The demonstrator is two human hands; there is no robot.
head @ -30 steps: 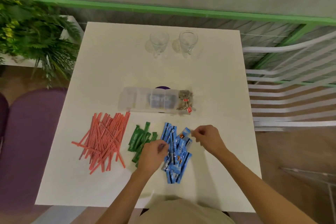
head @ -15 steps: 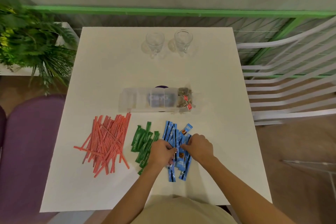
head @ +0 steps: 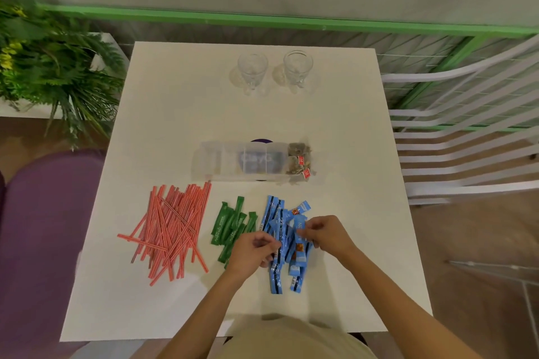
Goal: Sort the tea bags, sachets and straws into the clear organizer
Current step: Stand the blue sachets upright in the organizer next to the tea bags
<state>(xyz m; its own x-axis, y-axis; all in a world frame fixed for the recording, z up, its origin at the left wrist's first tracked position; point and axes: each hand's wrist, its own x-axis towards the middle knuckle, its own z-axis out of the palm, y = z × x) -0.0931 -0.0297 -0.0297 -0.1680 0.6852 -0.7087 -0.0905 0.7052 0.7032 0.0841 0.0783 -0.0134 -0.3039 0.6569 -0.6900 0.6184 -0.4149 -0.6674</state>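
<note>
Head view, left hand [head: 250,251] and right hand [head: 330,235] closer than a second ago, fingers pinching blue sachets [head: 275,280]

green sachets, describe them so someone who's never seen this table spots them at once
On the white table, three piles lie on the near side of the clear organizer. The green sachets are the middle pile, between the red straws and the blue sachets, and the only green one.
</note>
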